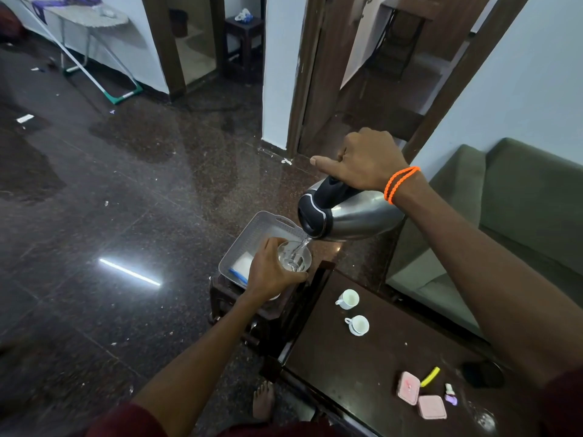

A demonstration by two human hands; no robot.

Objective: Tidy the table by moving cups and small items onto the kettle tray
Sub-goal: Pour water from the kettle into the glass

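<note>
Beside the dark table, water is being poured from a tilted steel kettle [353, 216], its handle clasped by the right hand [366, 162], into a fragile clear glass [295, 255] being held around its slippery wall by the left hand [271, 272] over the grey plastic tray [249, 234].

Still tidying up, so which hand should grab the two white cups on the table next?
Right, once free. The right hand tilts the kettle nearer the white cups; the left hand holds the glass over the tray.
</note>
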